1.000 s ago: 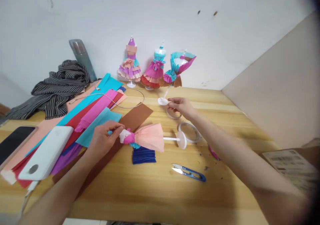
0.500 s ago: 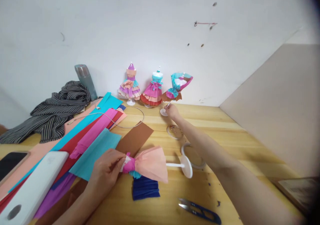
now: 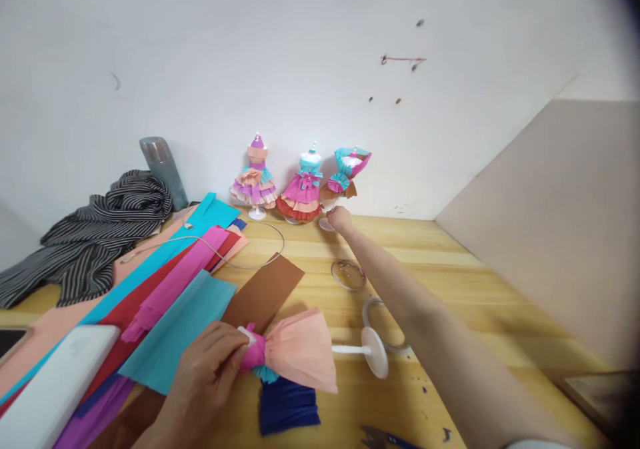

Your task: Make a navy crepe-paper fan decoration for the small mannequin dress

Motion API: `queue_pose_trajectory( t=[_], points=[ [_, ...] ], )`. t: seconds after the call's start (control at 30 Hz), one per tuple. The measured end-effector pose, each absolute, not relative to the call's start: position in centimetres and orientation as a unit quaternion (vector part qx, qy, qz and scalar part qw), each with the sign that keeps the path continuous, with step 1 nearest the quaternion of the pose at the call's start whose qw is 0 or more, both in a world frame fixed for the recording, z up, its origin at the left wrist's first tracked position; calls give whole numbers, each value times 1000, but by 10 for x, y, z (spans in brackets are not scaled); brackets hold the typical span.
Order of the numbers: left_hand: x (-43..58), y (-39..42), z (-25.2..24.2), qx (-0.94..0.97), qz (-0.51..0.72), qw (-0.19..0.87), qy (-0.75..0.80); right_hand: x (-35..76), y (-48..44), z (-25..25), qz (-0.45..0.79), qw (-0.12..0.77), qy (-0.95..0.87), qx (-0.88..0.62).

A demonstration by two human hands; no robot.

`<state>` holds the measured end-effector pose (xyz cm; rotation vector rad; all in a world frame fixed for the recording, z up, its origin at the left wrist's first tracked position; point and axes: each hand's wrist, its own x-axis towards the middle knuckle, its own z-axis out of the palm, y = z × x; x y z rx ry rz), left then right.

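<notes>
Coloured paper strips fan across the left of the tabletop. Just beside them, the left hand pinches the top end of a peach paper dress, which lies on its side over a blue paper wad. Farther back, the right hand touches the base of a dressed doll by the wall; I cannot tell whether its fingers grip.

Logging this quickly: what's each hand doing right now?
Left hand: closed on the peach-skirted doll, held sideways.
Right hand: at the base of the rightmost standing doll; grip cannot be told.
</notes>
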<state>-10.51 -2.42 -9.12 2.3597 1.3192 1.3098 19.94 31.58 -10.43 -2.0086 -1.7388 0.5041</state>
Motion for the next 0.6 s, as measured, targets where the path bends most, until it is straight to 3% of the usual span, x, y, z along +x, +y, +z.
queue_pose_trajectory(
  t=[0.37, 0.6],
  points=[
    [-106, -30, -79, 765, 494, 27, 412, 203, 309, -106, 245, 197, -601, -735],
    [-106, -32, -77, 762, 509, 15, 401, 198, 309, -104, 223, 187, -606, -740]
  ],
)
